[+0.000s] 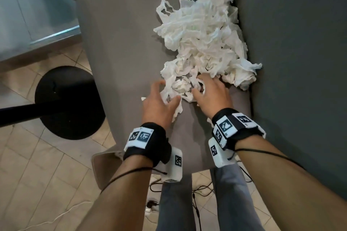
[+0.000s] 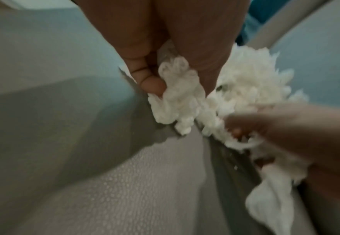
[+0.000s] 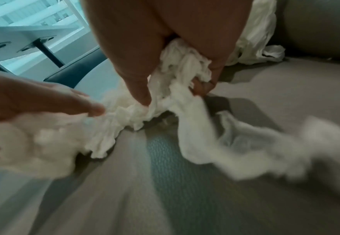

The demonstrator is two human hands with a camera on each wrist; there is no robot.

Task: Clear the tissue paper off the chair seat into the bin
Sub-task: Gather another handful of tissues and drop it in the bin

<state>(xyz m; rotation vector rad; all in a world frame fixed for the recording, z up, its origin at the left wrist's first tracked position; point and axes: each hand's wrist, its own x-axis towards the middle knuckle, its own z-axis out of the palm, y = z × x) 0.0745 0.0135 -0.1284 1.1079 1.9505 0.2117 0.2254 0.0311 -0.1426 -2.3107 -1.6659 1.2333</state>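
Observation:
A large heap of crumpled white tissue paper [image 1: 202, 32] lies on the grey-brown chair seat [image 1: 122, 52], piled against the dark backrest [image 1: 291, 62]. Both hands work at the near end of the heap. My left hand [image 1: 167, 93] curls its fingers round a wad of tissue paper [image 2: 177, 89], thumb and fingers closed on it. My right hand [image 1: 200, 85] grips another bunch of tissue paper [image 3: 183, 68], with a strand trailing over the seat [image 3: 245, 151]. No bin is in view.
A round black table base [image 1: 69, 103] with a black pole stands on the tiled floor left of the chair. Cables [image 1: 202, 191] lie on the floor under the seat's front edge. My grey trouser legs [image 1: 174, 202] stand close to the chair.

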